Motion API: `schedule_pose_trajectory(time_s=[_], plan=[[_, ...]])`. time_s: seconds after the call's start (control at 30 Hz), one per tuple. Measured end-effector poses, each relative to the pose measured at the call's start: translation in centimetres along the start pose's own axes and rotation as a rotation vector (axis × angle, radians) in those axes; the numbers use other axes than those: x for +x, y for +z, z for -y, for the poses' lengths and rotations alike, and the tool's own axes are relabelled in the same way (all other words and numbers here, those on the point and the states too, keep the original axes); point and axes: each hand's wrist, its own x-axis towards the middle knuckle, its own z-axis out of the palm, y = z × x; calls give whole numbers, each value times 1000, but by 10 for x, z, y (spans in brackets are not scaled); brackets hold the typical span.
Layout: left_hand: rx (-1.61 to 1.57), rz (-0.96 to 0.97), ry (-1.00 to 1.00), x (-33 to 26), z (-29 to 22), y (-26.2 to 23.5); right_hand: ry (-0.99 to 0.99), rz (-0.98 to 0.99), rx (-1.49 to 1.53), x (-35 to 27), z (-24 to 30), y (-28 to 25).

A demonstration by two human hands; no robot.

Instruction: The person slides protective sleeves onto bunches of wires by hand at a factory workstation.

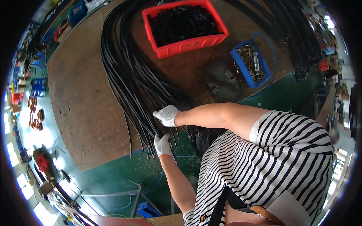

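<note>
A long bundle of black cables [126, 71] curves down across the brown wooden table, its bare ends reaching the near edge. My left hand [163, 145], in a white glove, is closed around black cables close to those ends. Just beyond it, my right hand [166, 115], also gloved, lies over the bundle with its fingers curled in. What the right fingers hold, if anything, is hidden beneath the glove.
Beyond the bundle stands a red bin [184, 46] full of small black parts. To its right, a blue tray [247, 71] holds brass-coloured pieces and a metal tool with a blue hose [274, 49]. More black cables [298, 45] hang over the table's far right edge.
</note>
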Motion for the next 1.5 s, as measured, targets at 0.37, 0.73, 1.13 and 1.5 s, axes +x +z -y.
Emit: schedule_pose_trajectory(time_s=[0.37,0.73,1.13,1.5], plan=[[-256,-113,-76,9,20,42,-151,-955,-145,-58,-182,-250],[-210,-205,-100,-4,7,63,589,-267,-137,9,-330,-376],[-184,-271,-186,-29,-41,102,324,-128,-155,31,-314,-363],[-213,-296,-148,-24,-26,110,-28,177,-284,40,-329,-370]])
